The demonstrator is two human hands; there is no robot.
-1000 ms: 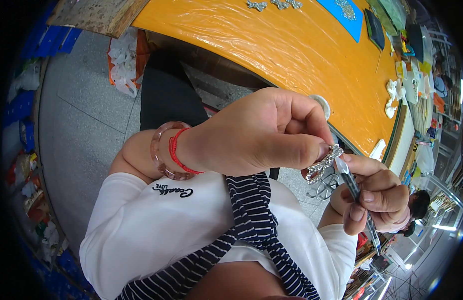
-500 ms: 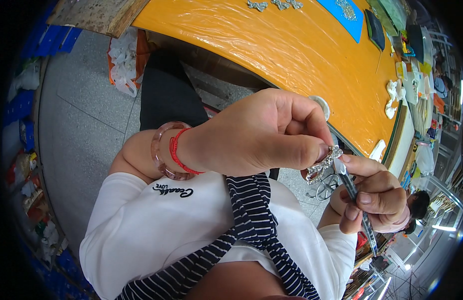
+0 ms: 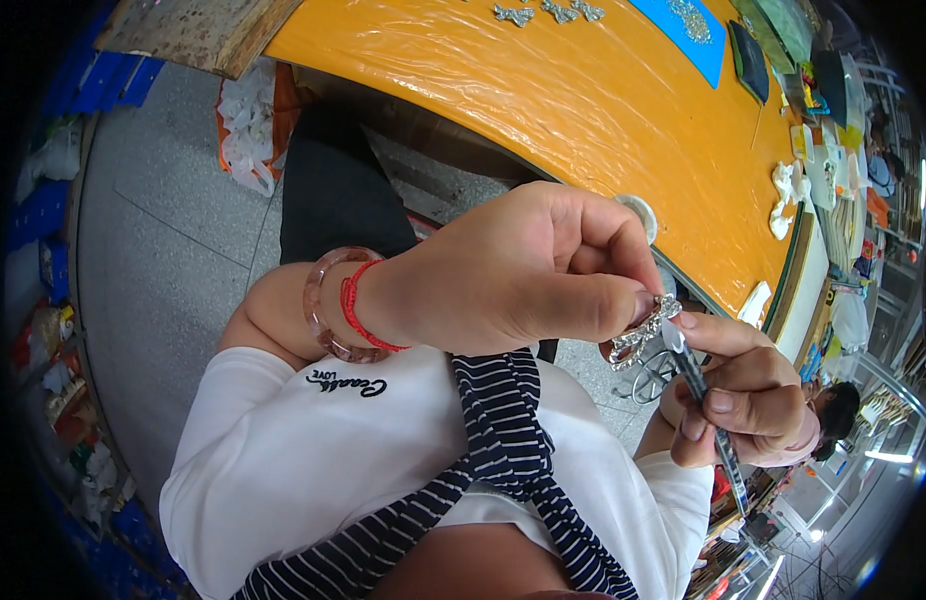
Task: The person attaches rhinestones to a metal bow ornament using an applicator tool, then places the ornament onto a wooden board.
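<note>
Between the thumb and fingers of my left hand (image 3: 543,270) is a silvery, sparkling bow-like ornament (image 3: 638,338). A clear bracelet and a red cord circle that wrist. My right hand (image 3: 748,390) grips a dark, slim pen-like tool (image 3: 705,392), which slants down to the right. Its pale tip is at the upper end of the ornament; whether it touches is too small to tell. Similar silvery bows (image 3: 560,12) lie at the far edge of the orange table (image 3: 503,75), near a blue sheet (image 3: 711,58) bearing small shiny pieces.
A small white round container (image 3: 638,215) stands at the table's near edge. Crumpled white pieces (image 3: 783,198) and a dark flat case (image 3: 750,62) lie toward the right. A plastic bag (image 3: 248,130) is on the floor at left. Part of another person (image 3: 838,410) shows at the right.
My right hand and the pen-like tool have shifted slightly left, and the tool's lower end has swung left. My left hand still holds the ornament in nearly the same place.
</note>
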